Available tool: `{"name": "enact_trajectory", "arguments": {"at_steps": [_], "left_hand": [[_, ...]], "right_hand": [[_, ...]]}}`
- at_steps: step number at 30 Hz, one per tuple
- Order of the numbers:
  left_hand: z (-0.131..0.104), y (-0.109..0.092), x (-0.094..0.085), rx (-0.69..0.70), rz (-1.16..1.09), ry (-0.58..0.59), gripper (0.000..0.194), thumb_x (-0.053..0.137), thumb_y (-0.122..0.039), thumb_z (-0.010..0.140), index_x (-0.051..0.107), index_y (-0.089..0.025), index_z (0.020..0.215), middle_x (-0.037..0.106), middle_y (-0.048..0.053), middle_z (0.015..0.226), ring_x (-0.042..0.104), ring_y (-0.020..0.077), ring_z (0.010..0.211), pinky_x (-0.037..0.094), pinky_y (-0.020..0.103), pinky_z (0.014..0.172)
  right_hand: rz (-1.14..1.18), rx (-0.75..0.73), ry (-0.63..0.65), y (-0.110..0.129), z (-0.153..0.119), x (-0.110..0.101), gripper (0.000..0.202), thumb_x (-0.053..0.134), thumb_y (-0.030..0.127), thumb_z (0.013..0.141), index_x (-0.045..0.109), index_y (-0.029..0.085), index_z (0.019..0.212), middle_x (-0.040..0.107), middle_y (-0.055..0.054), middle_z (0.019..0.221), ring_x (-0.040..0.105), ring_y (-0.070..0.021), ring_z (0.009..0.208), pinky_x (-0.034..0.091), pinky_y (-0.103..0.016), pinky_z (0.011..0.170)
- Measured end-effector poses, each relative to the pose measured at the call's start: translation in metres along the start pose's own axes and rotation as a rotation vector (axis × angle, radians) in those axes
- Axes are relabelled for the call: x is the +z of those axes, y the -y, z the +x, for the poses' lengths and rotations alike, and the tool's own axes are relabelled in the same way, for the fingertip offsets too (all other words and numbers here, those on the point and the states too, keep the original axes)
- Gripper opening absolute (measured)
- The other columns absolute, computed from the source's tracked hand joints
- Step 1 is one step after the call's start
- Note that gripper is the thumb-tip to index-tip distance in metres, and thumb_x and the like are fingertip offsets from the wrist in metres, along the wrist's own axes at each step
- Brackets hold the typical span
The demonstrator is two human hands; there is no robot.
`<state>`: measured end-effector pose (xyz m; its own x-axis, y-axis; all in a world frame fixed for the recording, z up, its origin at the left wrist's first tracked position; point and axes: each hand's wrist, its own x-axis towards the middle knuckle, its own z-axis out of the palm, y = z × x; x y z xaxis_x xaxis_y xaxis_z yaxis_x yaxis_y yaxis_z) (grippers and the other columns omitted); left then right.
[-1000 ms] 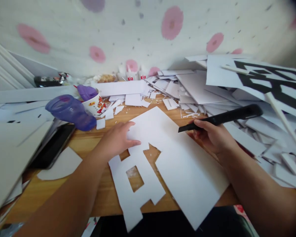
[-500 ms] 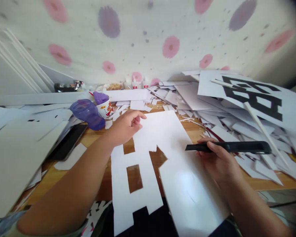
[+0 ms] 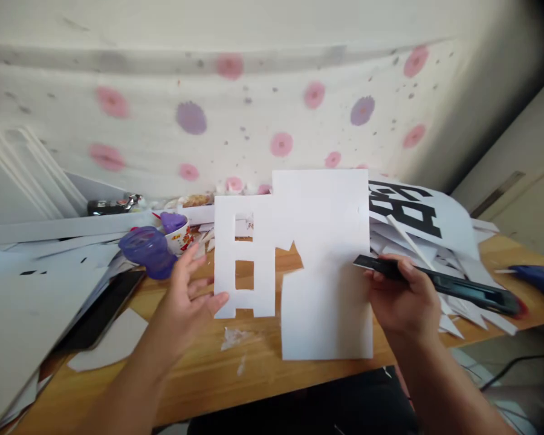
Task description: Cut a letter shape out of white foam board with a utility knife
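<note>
A white board (image 3: 324,217) with rectangular cut-outs and a jagged notch is raised nearly upright above the wooden table. My right hand (image 3: 405,299) grips a black utility knife (image 3: 453,284) and meets the board's right edge, its fingers partly behind it. The knife's tip points left, in front of the board. At the board's lower left edge is my left hand (image 3: 193,287), fingers spread, the thumb at the edge; whether it touches is hard to tell.
Purple container (image 3: 149,251) and a patterned cup (image 3: 179,235) stand at the left, near a dark phone (image 3: 102,314). Paper scraps and a sheet with black shapes (image 3: 403,208) lie at the right, beside a blue-handled tool (image 3: 537,281).
The board has come up from lying low to nearly upright. My left hand has moved down and left, and its fingers have spread. The view has tilted up.
</note>
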<state>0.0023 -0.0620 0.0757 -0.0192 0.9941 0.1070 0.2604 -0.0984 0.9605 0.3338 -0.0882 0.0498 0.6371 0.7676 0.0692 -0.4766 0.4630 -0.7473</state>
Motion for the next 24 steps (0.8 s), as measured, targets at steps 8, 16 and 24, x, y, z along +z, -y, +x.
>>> {"name": "enact_trajectory", "arguments": {"at_steps": [8,16,24], "left_hand": [[0.017,-0.008,-0.004,-0.095,-0.017,0.023,0.052,0.066,-0.044,0.077,0.048,-0.021,0.121,0.064,-0.001,0.076,0.060,0.0159,0.057,0.048,0.026,0.050],[0.101,-0.031,-0.040,0.207,0.898,0.008,0.041,0.049,-0.052,0.086,0.065,-0.020,0.106,0.069,0.003,0.096,0.063,0.0213,0.082,0.048,0.032,0.073],[0.157,0.024,0.012,0.287,1.140,0.234,0.054,0.055,-0.053,0.085,0.056,-0.021,0.128,0.065,0.014,0.110,0.060,0.0346,0.101,0.044,0.048,0.087]], "right_hand": [[0.005,0.078,0.131,-0.009,-0.031,0.013,0.014,0.065,0.029,0.066,0.074,0.020,0.071,0.059,0.001,0.053,0.054,-0.0104,0.046,0.052,-0.024,0.052],[-0.243,-0.220,-0.009,-0.015,-0.037,-0.009,0.013,0.062,0.018,0.067,0.074,0.022,0.070,0.067,-0.002,0.066,0.059,-0.0165,0.052,0.045,-0.031,0.049],[-0.326,-0.130,0.012,-0.014,-0.029,-0.031,0.014,0.063,0.020,0.067,0.073,0.025,0.075,0.065,0.000,0.073,0.056,-0.0141,0.047,0.044,-0.032,0.047]]}}
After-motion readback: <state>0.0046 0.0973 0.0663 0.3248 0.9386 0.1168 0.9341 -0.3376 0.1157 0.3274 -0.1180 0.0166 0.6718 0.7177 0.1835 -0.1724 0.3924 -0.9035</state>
